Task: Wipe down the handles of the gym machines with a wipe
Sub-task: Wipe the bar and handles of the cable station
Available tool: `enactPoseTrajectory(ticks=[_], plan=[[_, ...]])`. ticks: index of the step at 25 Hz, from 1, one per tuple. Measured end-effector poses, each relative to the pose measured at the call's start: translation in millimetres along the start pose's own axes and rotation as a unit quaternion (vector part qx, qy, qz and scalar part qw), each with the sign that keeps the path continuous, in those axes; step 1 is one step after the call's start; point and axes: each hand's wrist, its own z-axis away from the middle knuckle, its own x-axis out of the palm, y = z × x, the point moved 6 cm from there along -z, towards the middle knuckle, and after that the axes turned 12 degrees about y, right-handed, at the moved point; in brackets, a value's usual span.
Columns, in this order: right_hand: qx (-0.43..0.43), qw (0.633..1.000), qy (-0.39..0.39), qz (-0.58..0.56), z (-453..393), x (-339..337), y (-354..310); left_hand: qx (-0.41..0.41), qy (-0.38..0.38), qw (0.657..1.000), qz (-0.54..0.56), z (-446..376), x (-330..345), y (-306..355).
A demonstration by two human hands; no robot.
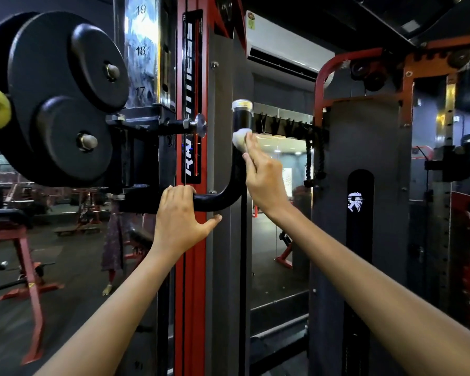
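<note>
A black L-shaped handle [229, 189] with a chrome end cap juts from the red and grey machine upright and bends upward. My left hand [181, 215] grips its horizontal part, fingers curled over the top and thumb below. My right hand [263, 176] holds a white wipe [240, 139] and presses it against the upright part of the handle, just below the black grip sleeve [242, 116].
Large black weight plates [63, 99] hang on a carriage at the left, close to my left arm. A numbered chrome column [141, 50] rises behind them. A grey weight-stack tower [361, 185] stands at the right, with a rope attachment [314, 164] hanging. Red benches sit in the left background.
</note>
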Motion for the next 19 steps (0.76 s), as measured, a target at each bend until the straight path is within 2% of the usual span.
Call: enactPoseTrajectory(ticks=[4, 7, 11, 14, 16, 19], plan=[[-0.027, 0.996, 0.080, 0.022, -37, -14, -8, 0.010, -0.001, 1.000, -0.010, 1, 0, 0], [0.013, 0.998, 0.054, 0.014, -37, 12, -8, 0.016, -0.011, 1.000, 0.000, 0, -1, -2], [-0.002, 0.997, 0.076, 0.006, 26, 17, -2, 0.036, -0.012, 0.999, 0.000, 1, 0, -2], [-0.028, 0.999, 0.031, 0.030, 78, 15, -6, 0.052, -0.025, 0.998, -0.006, 0, 2, -5], [-0.045, 0.997, 0.045, 0.053, 73, 4, -9, 0.066, -0.036, 0.997, -0.015, 2, 5, -7], [-0.048, 0.993, 0.087, 0.069, 17, -8, -13, 0.073, -0.034, 0.997, -0.017, 3, 6, -7]])
